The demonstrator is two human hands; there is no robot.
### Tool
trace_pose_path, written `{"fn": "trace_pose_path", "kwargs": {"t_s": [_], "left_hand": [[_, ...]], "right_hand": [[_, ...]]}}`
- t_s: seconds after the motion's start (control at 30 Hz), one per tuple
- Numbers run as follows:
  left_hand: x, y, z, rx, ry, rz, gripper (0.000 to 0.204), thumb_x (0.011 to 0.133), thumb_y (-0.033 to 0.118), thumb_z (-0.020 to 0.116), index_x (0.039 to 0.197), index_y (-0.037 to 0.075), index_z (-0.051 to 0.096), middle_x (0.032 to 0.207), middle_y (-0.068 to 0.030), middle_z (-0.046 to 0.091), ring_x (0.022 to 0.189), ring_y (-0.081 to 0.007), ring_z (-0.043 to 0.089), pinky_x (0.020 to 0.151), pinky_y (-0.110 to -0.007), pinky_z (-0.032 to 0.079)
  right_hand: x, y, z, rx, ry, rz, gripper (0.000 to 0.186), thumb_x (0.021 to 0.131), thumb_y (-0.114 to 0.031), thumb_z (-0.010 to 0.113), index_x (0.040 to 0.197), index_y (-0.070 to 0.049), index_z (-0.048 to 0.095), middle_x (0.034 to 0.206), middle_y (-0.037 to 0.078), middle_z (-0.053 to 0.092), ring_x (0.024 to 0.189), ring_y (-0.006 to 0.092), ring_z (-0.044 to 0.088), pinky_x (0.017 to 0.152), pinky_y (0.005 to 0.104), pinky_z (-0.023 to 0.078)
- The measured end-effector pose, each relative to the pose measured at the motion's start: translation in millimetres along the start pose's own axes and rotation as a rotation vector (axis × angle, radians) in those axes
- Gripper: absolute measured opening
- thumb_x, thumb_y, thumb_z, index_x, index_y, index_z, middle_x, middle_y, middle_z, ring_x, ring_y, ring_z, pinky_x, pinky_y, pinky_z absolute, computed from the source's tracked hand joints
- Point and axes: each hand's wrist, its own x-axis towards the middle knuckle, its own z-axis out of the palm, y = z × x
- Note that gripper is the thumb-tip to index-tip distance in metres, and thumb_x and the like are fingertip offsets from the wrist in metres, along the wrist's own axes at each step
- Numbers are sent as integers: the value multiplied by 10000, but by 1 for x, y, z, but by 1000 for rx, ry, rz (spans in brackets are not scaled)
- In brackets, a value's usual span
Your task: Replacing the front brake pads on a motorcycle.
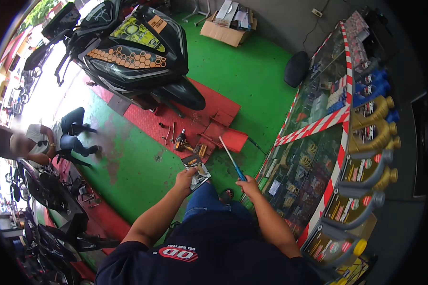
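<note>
My left hand (183, 180) is closed on a small package (192, 162) with a black card top and what looks like clear plastic lower down. What is inside it is too small to make out. A screwdriver (229, 156) with a blue handle and a long pale shaft is gripped in my right hand (248, 186), its tip pointing forward and up to the left. Beyond my hands, a power drill (180, 140) and a few hand tools (167, 131) lie on a red lift platform (216, 100). A black scooter (142, 66) with orange honeycomb decals stands on that platform.
On my right runs a glass display case (297, 175) edged with red-and-white tape, oil bottles (366, 171) lined along it. A black seat (296, 69) rests by its far end. A cardboard box (222, 35) sits by the wall. At left are a seated person (40, 142) and parked motorcycles (47, 223).
</note>
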Motion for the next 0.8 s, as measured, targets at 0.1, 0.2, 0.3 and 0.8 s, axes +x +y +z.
{"fn": "trace_pose_path", "kwargs": {"t_s": [0.1, 0.2, 0.3, 0.8], "left_hand": [[28, 11, -5, 130, 105, 20, 190, 961, 120, 662, 1086, -24, 666, 984, -135, 746, 806, -245, 735, 742, -361, 589], [48, 19, -6, 493, 242, 154, 245, 905, 216, 727, 966, -21, 719, 841, -96, 727, 690, -184, 679, 646, -345, 535], [69, 23, -4, 989, 358, 217, 327, 836, 338, 750, 890, 15, 766, 716, -82, 699, 631, -169, 646, 619, -373, 509], [278, 8, -73, 1455, 210, 272, 442, 792, 478, 741, 932, 58, 758, 867, -237, 716, 829, -413, 707, 782, -489, 563]], "right_hand": [[16, 6, -24, 76, 53, 53, 237, 842, -124, 750, 1032, -48, 631, 657, -11, 545, 510, 97, 498, 470, 266, 381], [41, 7, -41, 141, 127, 78, 247, 967, -275, 690, 1065, -51, 648, 613, -13, 512, 489, 91, 473, 465, 266, 381], [78, 3, -53, 290, 133, 168, 346, 1021, -405, 594, 1082, -68, 645, 583, -8, 510, 478, 109, 491, 478, 271, 395], [223, 13, -34, 147, 19, 32, 208, 1019, -236, 629, 1020, -29, 657, 789, 34, 655, 719, 131, 630, 716, 285, 529]]}}
